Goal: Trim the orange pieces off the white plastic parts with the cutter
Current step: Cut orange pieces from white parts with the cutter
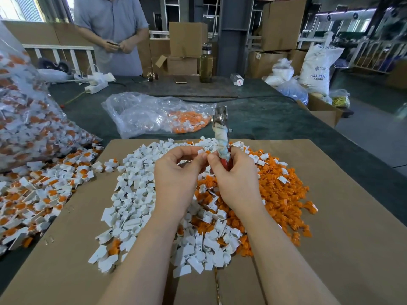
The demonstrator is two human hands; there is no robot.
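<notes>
I see both hands raised together over the middle of the cardboard sheet point(330, 227). My right hand point(235, 181) is curled round the cutter point(221, 133), gripping its red handles low in the palm, so the tool stands nearly upright with its cloth-wrapped shank and metal head pointing away, above the fingers. My left hand point(176, 172) is just beside it, thumb and forefinger pinching a small white plastic part point(200, 151) right against the cutter's shank. The part is tiny and partly hidden by the fingertips, so I cannot tell whether orange is attached to it.

Under the hands lie two heaps touching each other: white trimmed parts point(132, 205) to the left and centre, orange pieces point(279, 190) to the right. Further left, off the cardboard's edge, is a spread of untrimmed parts point(39, 190) with white and orange joined, spilling from a big clear bag point(26, 119). A second clear bag point(154, 113) with orange bits lies beyond the cardboard on the dark green table point(275, 119).

Readable writing is scarce: a white sack point(317, 67) at far right reads "ABS RESIN", printed twice, with the upper line cut off by a fold. A bottle point(206, 64) on the far table has no label I can read. Another person point(112, 29) stands across the table, hands together at the waist.
</notes>
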